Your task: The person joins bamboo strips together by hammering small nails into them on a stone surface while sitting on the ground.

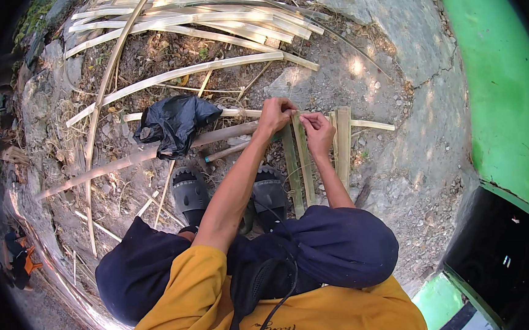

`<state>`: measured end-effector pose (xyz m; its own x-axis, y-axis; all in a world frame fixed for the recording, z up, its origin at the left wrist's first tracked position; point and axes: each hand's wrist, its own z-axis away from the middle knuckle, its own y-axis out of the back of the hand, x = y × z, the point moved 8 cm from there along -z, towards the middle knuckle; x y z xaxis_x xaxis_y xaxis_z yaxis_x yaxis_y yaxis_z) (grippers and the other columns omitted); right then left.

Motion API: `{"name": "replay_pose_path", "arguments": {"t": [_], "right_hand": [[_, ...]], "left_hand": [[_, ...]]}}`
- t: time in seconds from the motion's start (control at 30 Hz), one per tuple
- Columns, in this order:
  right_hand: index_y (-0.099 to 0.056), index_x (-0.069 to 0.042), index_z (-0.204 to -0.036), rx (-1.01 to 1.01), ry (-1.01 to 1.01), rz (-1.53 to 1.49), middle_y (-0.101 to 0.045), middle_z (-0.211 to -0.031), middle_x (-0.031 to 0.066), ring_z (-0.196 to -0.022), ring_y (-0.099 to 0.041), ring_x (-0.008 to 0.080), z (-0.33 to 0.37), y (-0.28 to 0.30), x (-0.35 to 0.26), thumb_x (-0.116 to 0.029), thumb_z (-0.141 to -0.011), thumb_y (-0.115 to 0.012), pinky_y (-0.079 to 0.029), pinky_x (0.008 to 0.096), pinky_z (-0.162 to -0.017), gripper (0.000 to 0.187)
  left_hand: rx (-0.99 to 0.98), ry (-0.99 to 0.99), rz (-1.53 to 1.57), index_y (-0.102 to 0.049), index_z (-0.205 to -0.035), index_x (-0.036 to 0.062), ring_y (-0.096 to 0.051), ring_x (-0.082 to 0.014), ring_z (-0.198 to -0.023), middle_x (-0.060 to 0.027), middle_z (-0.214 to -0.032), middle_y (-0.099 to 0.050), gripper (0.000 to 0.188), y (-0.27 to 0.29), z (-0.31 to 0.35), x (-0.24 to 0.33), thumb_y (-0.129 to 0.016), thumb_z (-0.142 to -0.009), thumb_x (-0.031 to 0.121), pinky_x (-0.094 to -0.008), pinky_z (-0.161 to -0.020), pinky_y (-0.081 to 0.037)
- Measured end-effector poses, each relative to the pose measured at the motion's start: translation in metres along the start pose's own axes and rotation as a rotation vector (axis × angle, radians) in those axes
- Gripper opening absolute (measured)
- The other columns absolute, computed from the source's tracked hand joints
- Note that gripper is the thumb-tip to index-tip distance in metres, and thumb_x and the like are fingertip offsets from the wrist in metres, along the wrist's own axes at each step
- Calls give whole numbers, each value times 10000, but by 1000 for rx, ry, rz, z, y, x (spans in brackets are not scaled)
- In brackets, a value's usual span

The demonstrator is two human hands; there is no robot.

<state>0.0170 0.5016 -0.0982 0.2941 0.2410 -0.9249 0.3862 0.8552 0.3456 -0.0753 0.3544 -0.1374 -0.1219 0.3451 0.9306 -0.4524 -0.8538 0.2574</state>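
Both my hands meet at the upper end of an upright bamboo strip [304, 162] in front of my knees. My left hand [277, 115] is closed, its fingertips pinched at the strip's top. From the other side my right hand [319, 135] makes a pinch close to the same end; whatever small thing is between its fingertips is too fine to make out. A darker bamboo strip [292, 169] stands just left of the held one. Right of my right hand, a wider pale strip [343, 141] lies across a thin horizontal slat [372, 125].
Many split bamboo slats [205, 19] lie piled at the far side. A black plastic bag [176, 123] rests over a bamboo pole [105, 171] to the left. My dark shoes [191, 194] are on the stony ground. A green wall [498, 87] runs along the right.
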Motion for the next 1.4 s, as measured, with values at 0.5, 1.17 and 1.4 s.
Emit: {"name": "replay_pose_path", "arguments": {"t": [0.5, 1.17, 1.4], "right_hand": [[-735, 26, -965, -56, 52, 87, -782, -890, 72, -846, -748, 114, -1, 4, -6, -23, -921, -785, -596, 265, -778, 83], [-612, 30, -1207, 12, -224, -354, -761, -1047, 163, -957, -757, 191, -1, 12, 23, 32, -970, -694, -636, 290, -851, 250], [-662, 31, -1112, -36, 36, -2, -782, -999, 137, -934, -769, 173, 1, 1, -2, 5, -950, -730, -624, 298, -799, 178]], "left_hand": [[-33, 29, 44, -826, -994, 33, -788, -198, -847, -139, -895, -805, 171, -1, 1, -2, -825, -826, 66, -326, -790, -609], [-37, -59, 1, -787, -1057, 32, -727, -153, -761, -105, -829, -762, 234, 6, 12, 5, -785, -825, 10, -326, -722, -577], [137, -318, -86, -769, -1031, 52, -697, -257, -899, -123, -966, -743, 242, 19, 30, 25, -777, -793, 7, -356, -772, -569]]}}
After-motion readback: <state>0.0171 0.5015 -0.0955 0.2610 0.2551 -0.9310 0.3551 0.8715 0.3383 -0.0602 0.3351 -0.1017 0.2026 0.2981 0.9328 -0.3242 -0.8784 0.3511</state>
